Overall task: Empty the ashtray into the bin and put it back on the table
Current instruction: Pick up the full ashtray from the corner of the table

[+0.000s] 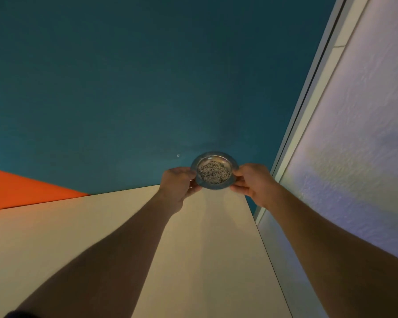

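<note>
A small round metal ashtray (214, 170) filled with grey speckled ash is held level past the far edge of a pale table (205, 237), over the teal floor. My left hand (178, 185) grips its left rim and my right hand (253, 183) grips its right rim. Both forearms stretch out across the tabletop. No bin is in view.
Teal floor (147, 76) fills the upper view. An orange patch (21, 189) lies at the left, beyond the table's left corner. A white textured wall (354, 134) with a pale baseboard (313, 92) runs along the right, close to the table's right edge.
</note>
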Available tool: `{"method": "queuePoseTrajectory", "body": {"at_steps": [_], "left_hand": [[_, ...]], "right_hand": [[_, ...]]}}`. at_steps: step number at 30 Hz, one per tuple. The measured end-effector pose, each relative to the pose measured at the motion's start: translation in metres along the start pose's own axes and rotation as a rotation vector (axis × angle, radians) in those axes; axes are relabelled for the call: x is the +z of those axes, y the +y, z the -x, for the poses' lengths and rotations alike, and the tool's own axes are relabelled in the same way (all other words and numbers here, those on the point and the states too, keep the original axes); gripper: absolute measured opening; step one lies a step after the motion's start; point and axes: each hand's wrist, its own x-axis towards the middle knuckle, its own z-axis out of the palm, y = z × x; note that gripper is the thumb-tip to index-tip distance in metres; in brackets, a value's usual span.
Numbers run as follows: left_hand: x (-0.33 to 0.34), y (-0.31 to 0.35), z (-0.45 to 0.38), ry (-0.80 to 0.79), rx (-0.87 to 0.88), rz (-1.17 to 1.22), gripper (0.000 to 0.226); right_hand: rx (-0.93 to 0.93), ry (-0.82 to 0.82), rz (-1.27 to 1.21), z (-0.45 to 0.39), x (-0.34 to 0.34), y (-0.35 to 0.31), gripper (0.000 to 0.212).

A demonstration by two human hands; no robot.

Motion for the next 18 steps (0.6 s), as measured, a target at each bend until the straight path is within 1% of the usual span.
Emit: {"method": "queuePoseTrajectory", "body": {"at_steps": [3, 9, 18], "left_hand": [[-0.009, 0.012, 0.02, 0.001, 0.0, 0.03, 0.018], [-0.038, 0.03, 0.063, 0.022, 0.041, 0.089, 0.014], [-0.11, 0.052, 0.128, 0.089, 0.068, 0.141, 0.014]], "right_hand": [[-0.019, -0.041, -0.003, 0.022, 0.005, -0.012, 0.005], [-0.038, -0.142, 0.092, 0.067, 0.023, -0.025, 0.011], [-0.057, -0.217, 0.15, 0.135, 0.083, -0.025, 0.009]]}}
